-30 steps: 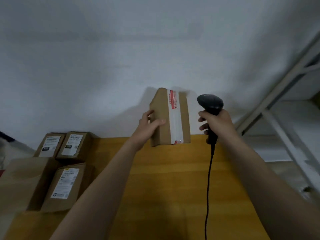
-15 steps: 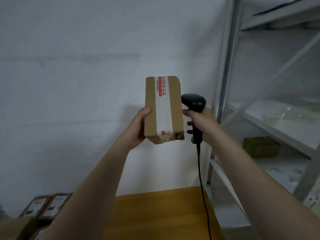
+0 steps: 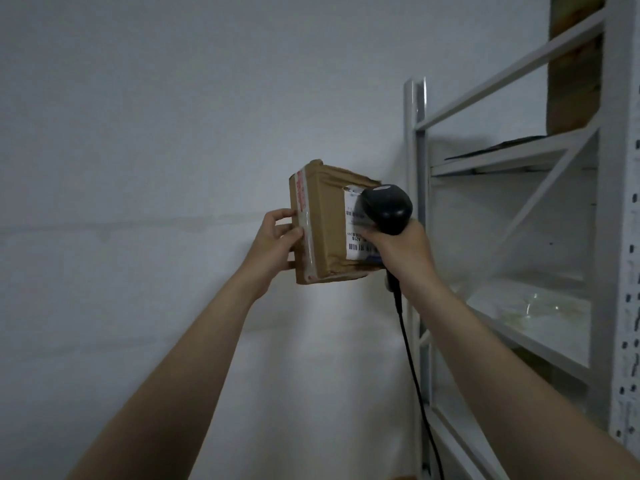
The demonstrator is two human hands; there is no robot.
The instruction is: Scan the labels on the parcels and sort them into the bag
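One-handed, the left hand (image 3: 277, 239) is pinching the box (image 3: 327, 233) at nine o'clock, so it is probably light and stiff; the right hand (image 3: 403, 252) is gripping the scanner (image 3: 386, 207) at three o'clock.

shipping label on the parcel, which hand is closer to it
Right. The right hand, gripping the barcode scanner, overlaps the shipping label's right side. The left hand grips the parcel at its taped left edge, apart from the label.

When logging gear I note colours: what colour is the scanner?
Black, cable included; the head view shows the scanner in the right hand.
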